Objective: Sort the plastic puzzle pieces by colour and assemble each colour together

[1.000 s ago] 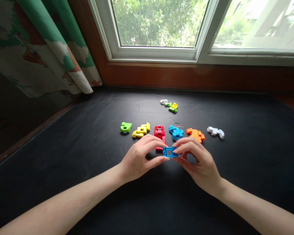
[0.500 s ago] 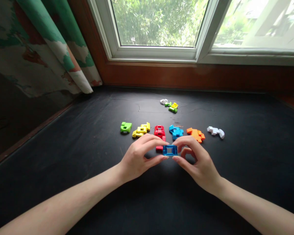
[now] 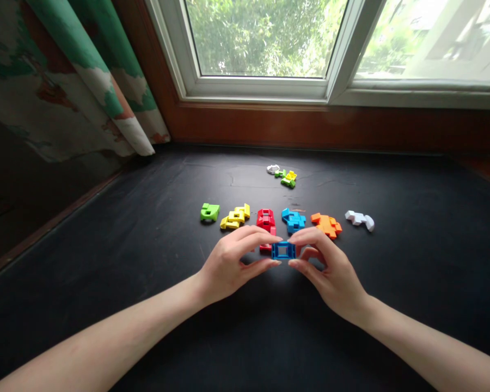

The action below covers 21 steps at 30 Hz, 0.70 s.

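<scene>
Between my two hands is a small blue plastic block (image 3: 283,250) with a square hole through its middle. My left hand (image 3: 232,261) pinches its left side between thumb and fingers. On the other side, my right hand (image 3: 326,267) grips the right end the same way. Just behind the block lie red plastic pieces (image 3: 265,219), partly hidden by my left fingers and the block. Blue pieces (image 3: 294,220) lie beyond my right fingertips. To their right are orange pieces (image 3: 326,225), and yellow pieces (image 3: 236,216) rest beyond my left hand.
Green pieces (image 3: 209,212) end the row on the left and white pieces (image 3: 359,220) on the right. Farther back, a white piece (image 3: 273,169) lies beside green and yellow pieces (image 3: 288,178). The black tabletop (image 3: 155,218) reaches a window; a patterned curtain (image 3: 118,103) hangs left.
Both hands keep hold of the blue block in nearly the same place. The right fingertips have shifted very slightly; the pieces on the table have not moved.
</scene>
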Motion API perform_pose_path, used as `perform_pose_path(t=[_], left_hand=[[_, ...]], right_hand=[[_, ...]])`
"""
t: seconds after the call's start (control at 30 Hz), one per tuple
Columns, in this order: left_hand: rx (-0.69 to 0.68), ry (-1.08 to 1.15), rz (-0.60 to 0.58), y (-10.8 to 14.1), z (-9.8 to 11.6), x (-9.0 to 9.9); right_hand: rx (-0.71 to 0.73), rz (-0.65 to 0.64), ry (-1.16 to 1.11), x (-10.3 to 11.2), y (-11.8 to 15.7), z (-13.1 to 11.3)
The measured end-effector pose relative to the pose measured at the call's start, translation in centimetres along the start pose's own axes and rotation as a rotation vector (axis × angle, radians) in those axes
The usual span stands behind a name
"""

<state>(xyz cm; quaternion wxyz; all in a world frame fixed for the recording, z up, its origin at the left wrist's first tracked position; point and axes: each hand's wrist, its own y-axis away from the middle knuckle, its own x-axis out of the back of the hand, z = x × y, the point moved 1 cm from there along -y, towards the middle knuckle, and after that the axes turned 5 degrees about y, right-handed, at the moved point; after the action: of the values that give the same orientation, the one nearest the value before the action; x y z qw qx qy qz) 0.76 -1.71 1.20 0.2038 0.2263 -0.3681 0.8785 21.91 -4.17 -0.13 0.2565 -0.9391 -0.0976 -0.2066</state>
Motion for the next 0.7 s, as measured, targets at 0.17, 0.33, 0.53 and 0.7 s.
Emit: perform_pose_path(t=[0.17,0.33,0.53,0.7], left_hand=[[0.001,0.009,0.006,-0.01,0.02,-0.01],[0.013,0.008,0.003,-0.06,0.23,0.03],[0.019,0.019,0.011,-0.01,0.25,-0.05],[-0.009,0.021,-0.009,-0.05,0.13,-0.04]], right_hand=[[0.0,0.011,-0.011,-0.01,-0.03,-0.08],[-0.031,0.002,-0.009,-0.09,-0.01,-0.11],[-0.065,-0.019,-0.01,-0.12,-0.07,-0.19],[-0.096,-0.019,-0.023,-0.02,-0.2,-0.29]])
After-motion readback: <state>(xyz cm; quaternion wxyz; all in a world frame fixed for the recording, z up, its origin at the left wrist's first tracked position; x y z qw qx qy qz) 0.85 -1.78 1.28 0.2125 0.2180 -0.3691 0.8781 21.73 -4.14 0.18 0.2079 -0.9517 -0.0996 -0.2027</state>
